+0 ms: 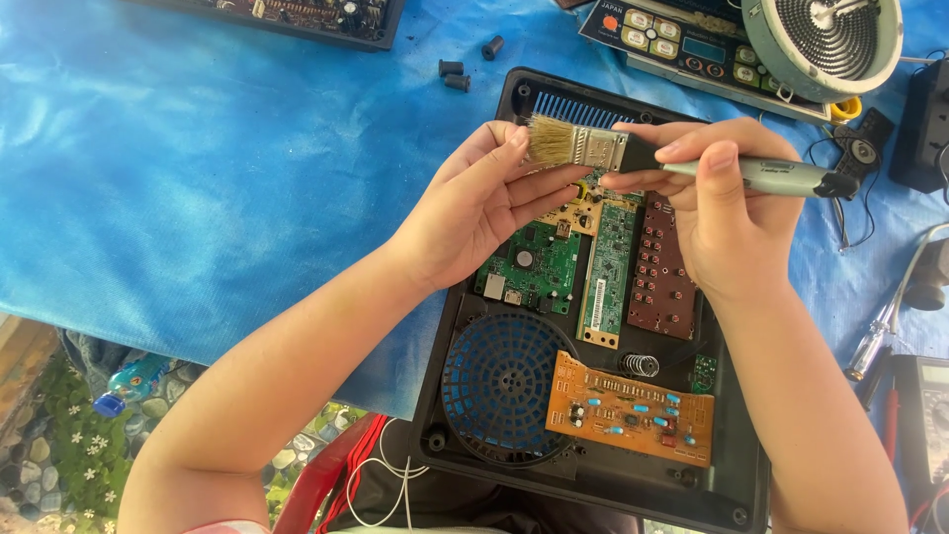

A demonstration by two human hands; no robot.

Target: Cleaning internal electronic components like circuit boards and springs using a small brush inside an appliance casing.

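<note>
Past the near left edge of the tabletop (198, 198), which is draped in a blue cloth, the ground shows pebbles, small white flowers and a blue plastic bottle (129, 384). Further right, a black plastic housing (465, 435) lies open like a shallow tray in the middle of the scene. Inside it, from left to right, sit a round blue fan grille (504, 384), a green circuit board (534, 265), a long narrow green board (608, 267) with a white strip label near its near end, a dark brown board (662, 272) studded with rows of small buttons, and nearer the viewer an orange board (633, 407) with blue parts and a small metal spring (641, 365) just beside it. Above the far end of the housing the left hand (474, 213) is closed around a small yellow board (578, 210), its fingertips touching the pale bristles of a paintbrush (593, 148). The right hand (727, 213) grips that brush by its grey-green handle, holding it level over the boards. Three small black cylinders (457, 71) lie on the cloth beyond the housing. At the far right rest a control panel (682, 44) with oval buttons and a round white coil unit (825, 40); at the right edge lies a screwdriver (875, 346) with a clear handle.
</note>
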